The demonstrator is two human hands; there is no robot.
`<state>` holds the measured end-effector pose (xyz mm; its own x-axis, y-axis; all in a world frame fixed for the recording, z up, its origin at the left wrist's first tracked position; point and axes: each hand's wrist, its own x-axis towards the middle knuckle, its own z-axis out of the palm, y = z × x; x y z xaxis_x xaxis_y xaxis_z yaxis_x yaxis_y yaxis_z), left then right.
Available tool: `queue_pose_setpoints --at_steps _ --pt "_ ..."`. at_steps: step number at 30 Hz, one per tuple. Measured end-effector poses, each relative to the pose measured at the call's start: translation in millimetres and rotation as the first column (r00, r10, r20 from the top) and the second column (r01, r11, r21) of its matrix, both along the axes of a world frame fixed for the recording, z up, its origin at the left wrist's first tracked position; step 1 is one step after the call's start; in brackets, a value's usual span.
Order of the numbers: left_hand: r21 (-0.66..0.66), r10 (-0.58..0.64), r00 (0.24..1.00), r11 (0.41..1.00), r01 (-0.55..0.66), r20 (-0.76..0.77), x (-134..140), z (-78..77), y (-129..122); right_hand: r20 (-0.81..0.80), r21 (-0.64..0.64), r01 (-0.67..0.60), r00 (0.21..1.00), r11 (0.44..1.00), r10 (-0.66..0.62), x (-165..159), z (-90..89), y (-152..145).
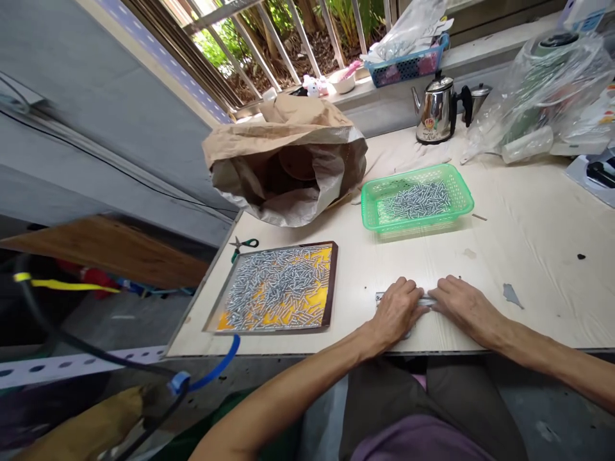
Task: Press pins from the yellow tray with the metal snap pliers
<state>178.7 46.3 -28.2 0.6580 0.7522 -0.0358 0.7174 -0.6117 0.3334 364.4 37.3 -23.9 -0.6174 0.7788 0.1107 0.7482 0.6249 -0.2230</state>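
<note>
Near the table's front edge, my left hand [398, 310] is curled over a thin, silvery metal strip [425, 300]. One end of that strip pokes out to the left of the hand. My right hand [465, 308] pinches its right end, fingers closed; the fingertips are partly hidden. What lies under my left palm cannot be made out fully. Left of the hands, a shallow tray [332, 288] with a yellow bottom holds many small silvery metal pins or screws. A green plastic basket [372, 214] beyond my hands holds a heap of similar small metal pieces.
A large, open brown paper bag [283, 137] stands behind the tray. Green-handled scissors [247, 243] lie at the left edge of the table [538, 256]. Toward the back are a steel kettle [436, 112] and plastic-wrapped items [542, 96]. A blue basket [403, 69] sits on the sill.
</note>
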Motion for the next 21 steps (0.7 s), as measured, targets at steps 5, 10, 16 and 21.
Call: queue_pose_setpoints --at_steps 5,10,16,21 --pt "0.249 0.103 0.977 0.957 -0.148 0.187 4.6 -23.0 -35.4 -0.071 -0.081 -0.073 0.995 0.994 0.067 17.6 -4.3 25.2" --pt "0.278 0.032 0.961 0.954 -0.112 0.275 15.3 -36.7 -66.5 0.019 -0.069 -0.027 0.999 0.997 0.028 16.1 0.3 54.4" --pt "0.245 0.055 0.935 0.958 -0.148 0.35 18.6 -29.2 -65.4 0.139 -0.02 0.007 0.99 1.0 -0.004 -29.2 27.3 58.6" --pt "0.167 0.004 0.959 0.984 -0.054 0.285 19.7 -43.6 -63.8 0.079 -0.04 -0.473 0.877 0.88 0.474 -77.1 34.3 30.2"
